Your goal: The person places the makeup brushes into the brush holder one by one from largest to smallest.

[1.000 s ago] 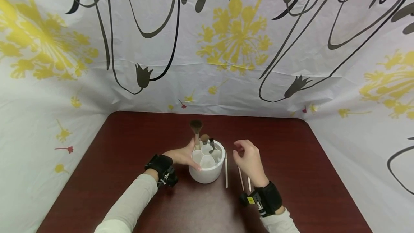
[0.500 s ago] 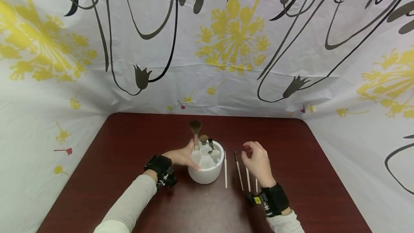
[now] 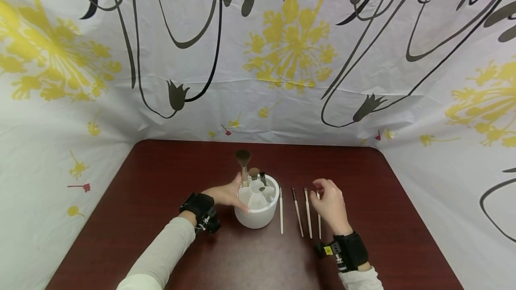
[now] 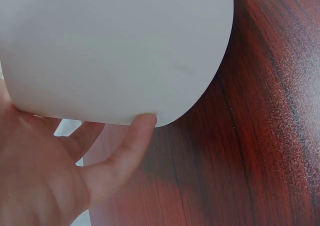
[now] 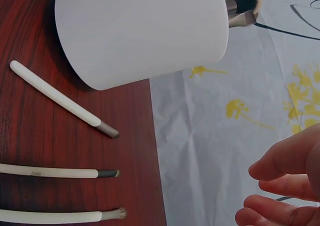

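Right hand (image 3: 331, 205) now over rightmost brush (image 3: 319, 220)

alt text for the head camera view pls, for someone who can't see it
A person's left hand holds the side of a white brush holder on a dark red table, while the right hand hovers with curled fingers over the rightmost of four thin brushes lying side by side. Three brushes stand in the holder; a flower-print sheet hangs behind.

- A dark reddish-brown wooden worktop (image 3: 169, 169) with rounded far corners.
- A white curtain (image 3: 258, 57) printed with yellow flowers and black stems, creased, hangs behind and at both sides.
- Even, soft light.
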### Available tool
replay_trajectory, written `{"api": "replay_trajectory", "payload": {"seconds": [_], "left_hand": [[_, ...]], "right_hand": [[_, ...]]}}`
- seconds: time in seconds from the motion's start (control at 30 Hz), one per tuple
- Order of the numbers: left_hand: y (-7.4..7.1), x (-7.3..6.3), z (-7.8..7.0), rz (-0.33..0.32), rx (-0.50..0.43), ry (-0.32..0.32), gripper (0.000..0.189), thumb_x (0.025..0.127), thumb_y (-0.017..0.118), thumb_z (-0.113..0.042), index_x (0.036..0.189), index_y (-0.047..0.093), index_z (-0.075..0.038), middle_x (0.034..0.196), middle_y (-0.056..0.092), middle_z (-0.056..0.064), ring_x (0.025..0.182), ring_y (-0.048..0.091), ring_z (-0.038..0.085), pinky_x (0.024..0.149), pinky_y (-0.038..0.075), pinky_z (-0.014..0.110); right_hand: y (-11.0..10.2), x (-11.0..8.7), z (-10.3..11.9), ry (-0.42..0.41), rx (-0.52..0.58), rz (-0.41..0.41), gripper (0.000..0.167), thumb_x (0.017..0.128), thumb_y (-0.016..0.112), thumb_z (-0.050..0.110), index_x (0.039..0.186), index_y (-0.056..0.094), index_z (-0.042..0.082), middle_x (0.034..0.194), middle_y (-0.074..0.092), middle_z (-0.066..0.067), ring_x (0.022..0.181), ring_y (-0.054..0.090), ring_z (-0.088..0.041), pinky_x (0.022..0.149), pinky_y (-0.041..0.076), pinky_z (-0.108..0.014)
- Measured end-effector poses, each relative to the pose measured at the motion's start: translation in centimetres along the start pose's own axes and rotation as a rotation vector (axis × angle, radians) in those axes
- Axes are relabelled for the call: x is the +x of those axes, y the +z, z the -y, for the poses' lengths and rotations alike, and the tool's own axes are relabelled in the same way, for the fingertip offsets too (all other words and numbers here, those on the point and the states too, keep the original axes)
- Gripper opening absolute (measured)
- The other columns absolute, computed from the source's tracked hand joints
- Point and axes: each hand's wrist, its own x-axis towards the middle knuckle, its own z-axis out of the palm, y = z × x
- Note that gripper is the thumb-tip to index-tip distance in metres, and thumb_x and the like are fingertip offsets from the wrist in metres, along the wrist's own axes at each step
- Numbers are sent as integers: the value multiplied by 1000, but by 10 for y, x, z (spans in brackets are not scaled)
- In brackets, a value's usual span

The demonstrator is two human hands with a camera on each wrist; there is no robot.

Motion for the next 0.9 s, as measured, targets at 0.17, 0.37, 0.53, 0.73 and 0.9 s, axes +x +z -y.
{"api": "replay_trajectory", "payload": {"seconds": [0.17, 0.37, 0.53, 0.73, 0.9], "left_hand": [[0, 0, 0, 3, -3, 7, 129, 64, 81, -29, 140, -21, -4, 149, -13, 19, 136, 3, 29, 108, 13, 47], [-1, 0, -1, 5, -11, 16, 130, 64, 81, -29, 140, -21, -5, 148, -13, 18, 136, 2, 29, 108, 12, 47], [-2, -1, 0, 9, -18, 7, 131, 64, 81, -30, 140, -22, -4, 148, -15, 19, 136, 1, 29, 108, 12, 47], [-1, 0, 1, 3, -16, 25, 130, 64, 81, -28, 140, -21, -5, 149, -13, 18, 136, 4, 29, 108, 14, 47], [0, 0, 1, -2, -16, 32, 130, 64, 82, -27, 140, -21, -5, 149, -11, 19, 136, 6, 29, 107, 15, 46]], "right_hand": [[0, -3, -3, 20, -28, 22, 22, 76, 65, 1, 98, 62, 0, 87, 59, -12, 74, 54, -23, 60, 42, -36], [2, -8, -9, 65, -45, 74, 25, 76, 66, 3, 101, 62, 0, 89, 59, -11, 74, 53, -22, 58, 39, -33], [6, -11, -13, 82, -43, 90, 26, 77, 66, 5, 102, 62, 1, 89, 58, -11, 76, 54, -23, 58, 40, -33], [11, -15, -16, 108, -60, 110, 26, 77, 66, 6, 102, 62, 1, 89, 58, -12, 72, 53, -21, 55, 38, -31], [19, -18, -19, 146, -70, 145, 25, 76, 66, 6, 101, 62, 2, 89, 58, -12, 68, 53, -19, 51, 37, -30]]}}
